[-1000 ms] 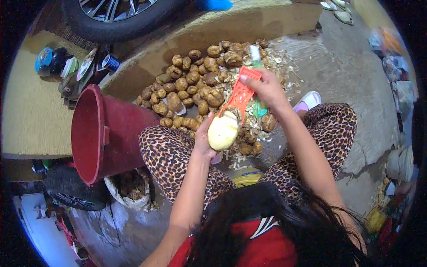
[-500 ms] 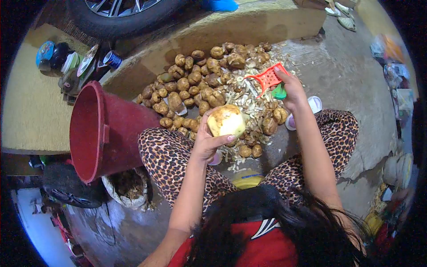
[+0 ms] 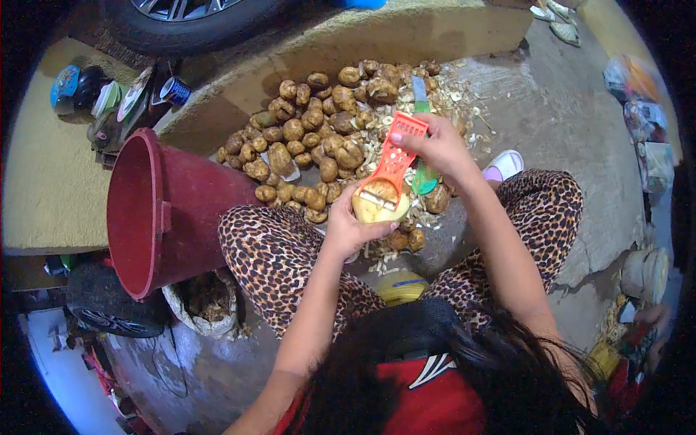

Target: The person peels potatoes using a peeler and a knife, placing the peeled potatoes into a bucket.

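Observation:
My left hand (image 3: 345, 229) is wrapped round a partly peeled potato (image 3: 371, 212), pale yellow with a brown patch of skin. An orange-red plastic peeler (image 3: 393, 165), dotted with holes, is gripped in my right hand (image 3: 444, 149). Its blade end rests against the top of the potato. The same hand also keeps a green-handled knife (image 3: 425, 180), whose blade points away from me, beyond my fingers. Just past both hands lies a heap of unpeeled brown potatoes (image 3: 312, 134). Pale peelings (image 3: 373, 156) are scattered on the floor beside the heap.
A large dark red bucket (image 3: 188, 210) leans open at the left, with a white sack (image 3: 206, 315) below it. Behind the potatoes runs a concrete ledge (image 3: 254, 109) with a car tyre (image 3: 196, 32) above. Something yellow and round (image 3: 400, 288) lies between my legs.
My right hand has come down and left, bringing the peeler from above the peelings onto the potato. The knife blade now shows beyond my fingers. The left hand has shifted slightly.

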